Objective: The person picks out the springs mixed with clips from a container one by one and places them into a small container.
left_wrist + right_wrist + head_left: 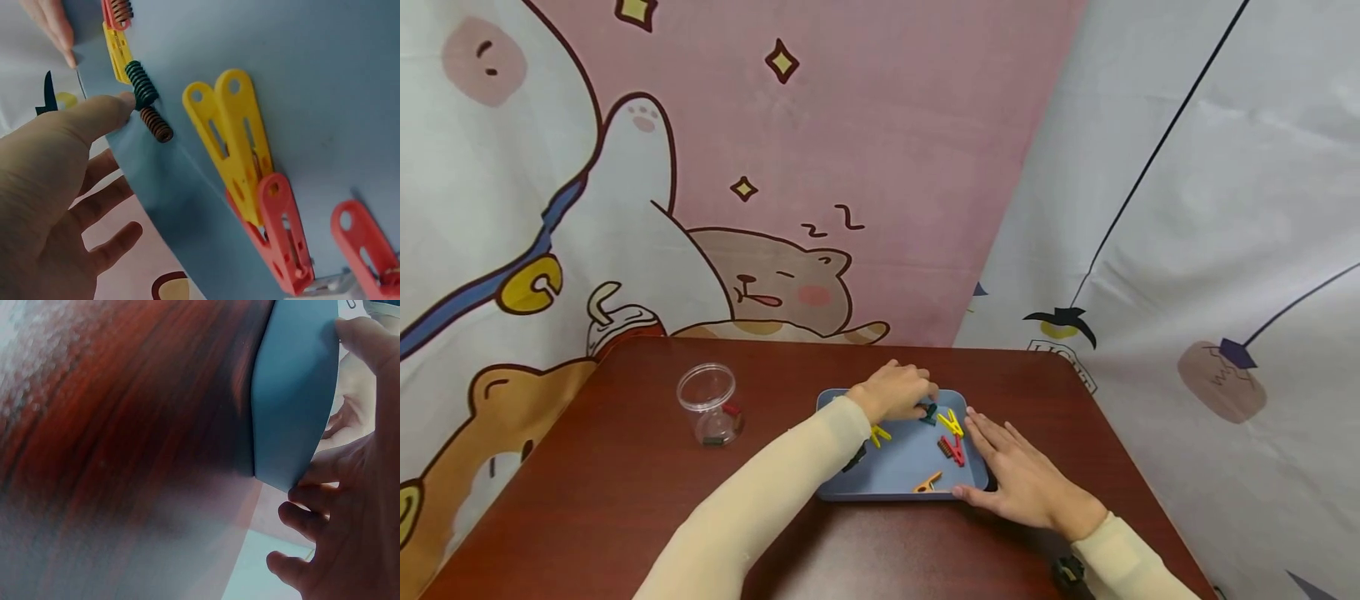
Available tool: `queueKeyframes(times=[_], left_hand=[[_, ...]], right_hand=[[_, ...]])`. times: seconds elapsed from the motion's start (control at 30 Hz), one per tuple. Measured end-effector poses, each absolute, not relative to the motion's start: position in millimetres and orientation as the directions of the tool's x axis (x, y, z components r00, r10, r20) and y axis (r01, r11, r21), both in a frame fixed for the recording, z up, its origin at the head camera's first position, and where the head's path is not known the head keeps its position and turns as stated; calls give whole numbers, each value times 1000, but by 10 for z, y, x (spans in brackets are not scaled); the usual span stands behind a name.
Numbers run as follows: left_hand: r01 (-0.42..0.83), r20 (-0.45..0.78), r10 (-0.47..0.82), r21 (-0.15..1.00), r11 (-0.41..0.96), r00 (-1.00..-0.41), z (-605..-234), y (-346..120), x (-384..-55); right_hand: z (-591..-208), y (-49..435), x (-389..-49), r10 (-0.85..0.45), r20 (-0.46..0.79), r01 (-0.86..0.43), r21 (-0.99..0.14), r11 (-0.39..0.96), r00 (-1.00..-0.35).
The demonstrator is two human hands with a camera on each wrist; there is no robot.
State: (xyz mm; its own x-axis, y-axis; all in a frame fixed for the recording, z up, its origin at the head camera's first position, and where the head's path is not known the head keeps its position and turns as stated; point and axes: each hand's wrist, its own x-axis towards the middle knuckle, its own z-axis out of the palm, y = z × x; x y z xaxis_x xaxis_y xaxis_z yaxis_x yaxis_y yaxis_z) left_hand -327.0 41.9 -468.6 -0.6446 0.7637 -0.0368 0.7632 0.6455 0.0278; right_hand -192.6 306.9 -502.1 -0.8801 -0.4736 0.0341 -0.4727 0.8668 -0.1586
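Note:
My left hand (898, 392) reaches over the far side of a shallow blue-grey tray (895, 479). In the left wrist view its thumb tip meets a dark green spring (141, 80), and a brown spring (157, 125) lies right beside that. The index finger is hidden; I cannot tell whether it pinches the green spring. My right hand (1026, 479) rests against the tray's right side, fingers extended along the rim, thumb at the near corner. Around the tray lie a yellow clothespin (951, 422), a red clothespin (956, 451) and an orange clothespin (928, 482).
A clear jar (709, 408) stands open on the brown table (587, 500), left of the tray, with a few small red and dark pieces inside. Another yellow clothespin (240, 150) overlaps a red one in the tray. A cartoon-printed cloth (880, 125) hangs behind the table.

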Motion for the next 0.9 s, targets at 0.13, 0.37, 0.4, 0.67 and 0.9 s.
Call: queueKeyframes(times=[0.13,0.37,0.4,0.67,0.9], left_hand=[[767,-35,766,14,642,-641,-4749,462,-3295],[771,-41,770,12,637,-636,-4794,517,-3319],[772,-41,772,14,635,-634,-4791,519,-3314],[768,-36,768,34,640,-639,-4764,502,-3272],[760,-35,762,55,648,-647,-4784,508,-3260]], right_hand=[[-5031,3069,-1919,-479,48,-480,-155,863,-877],[-5031,3075,-1912,-486,68,-491,-142,860,-871],[-5031,3078,-1911,-486,68,-491,-138,860,-871],[-5039,3069,-1924,-485,61,-488,-144,861,-873],[-5036,3075,-1918,-487,64,-491,-140,860,-871]])
